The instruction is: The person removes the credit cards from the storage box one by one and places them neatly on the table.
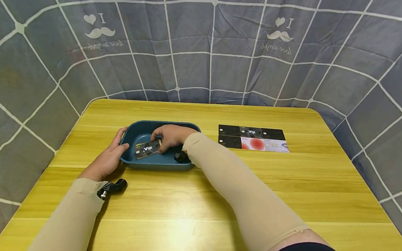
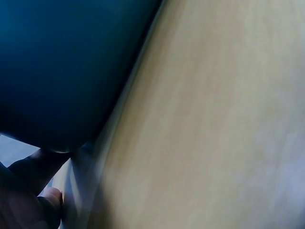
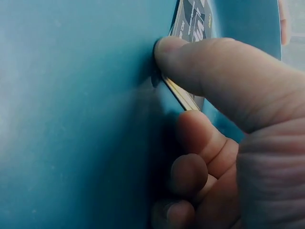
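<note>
A dark blue plastic basin stands on the table's left half. Inside lies a small stack of plastic cards, the top one black with "Vip" lettering. My right hand reaches into the basin and pinches the stack's right end between thumb and fingers. The right wrist view shows the thumb at the edge of the cards, the other fingers curled below. At the basin's left end my left hand touches the outer wall with extended fingers; the left wrist view shows only part of this hand, darkly.
Right of the basin, several cards lie flat in two rows, mostly black, one with a red circle. A wrist camera juts from the left sleeve. Behind the wooden table hangs a grey checked curtain.
</note>
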The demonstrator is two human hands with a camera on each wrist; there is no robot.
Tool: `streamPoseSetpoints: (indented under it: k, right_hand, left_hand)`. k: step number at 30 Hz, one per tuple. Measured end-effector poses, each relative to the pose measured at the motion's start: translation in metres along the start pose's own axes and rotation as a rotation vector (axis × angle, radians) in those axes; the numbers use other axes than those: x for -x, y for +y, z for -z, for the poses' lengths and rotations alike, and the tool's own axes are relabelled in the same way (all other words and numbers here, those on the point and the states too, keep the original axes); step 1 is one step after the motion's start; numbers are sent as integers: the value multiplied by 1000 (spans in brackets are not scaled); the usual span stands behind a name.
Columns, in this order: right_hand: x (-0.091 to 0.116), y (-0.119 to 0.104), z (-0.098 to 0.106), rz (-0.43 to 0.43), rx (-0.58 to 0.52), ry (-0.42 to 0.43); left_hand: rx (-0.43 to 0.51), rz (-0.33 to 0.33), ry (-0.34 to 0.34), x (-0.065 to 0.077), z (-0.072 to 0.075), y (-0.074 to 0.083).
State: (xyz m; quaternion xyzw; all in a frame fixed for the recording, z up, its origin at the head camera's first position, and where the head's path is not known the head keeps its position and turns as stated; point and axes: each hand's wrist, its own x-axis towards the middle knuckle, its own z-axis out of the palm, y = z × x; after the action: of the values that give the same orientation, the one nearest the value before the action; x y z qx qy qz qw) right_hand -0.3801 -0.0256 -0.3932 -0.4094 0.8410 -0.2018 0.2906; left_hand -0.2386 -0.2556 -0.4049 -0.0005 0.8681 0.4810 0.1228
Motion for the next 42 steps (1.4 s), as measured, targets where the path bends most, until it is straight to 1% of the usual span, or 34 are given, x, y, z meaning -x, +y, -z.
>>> streamPoseSetpoints:
  k: [12,18,23,35,42]
  right_hand:
    - [1,-1,1,15,-55,4]
    - [-1,-1,0,5,-62,10]
    - [-3,1,-2,10,-58,25]
    - [-3,-1,0,33,-162,38]
    - [-1,-2,5,51,-205,39]
  left_hand:
    - [13,-10,1,1,0,0]
    - [29,-33,2,1,1,-2]
    - [18,-30,5,0,0,-4]
    - [-33,-14,0,-1,1,-3]
    - [-16,-18,0,-1,1,-3]
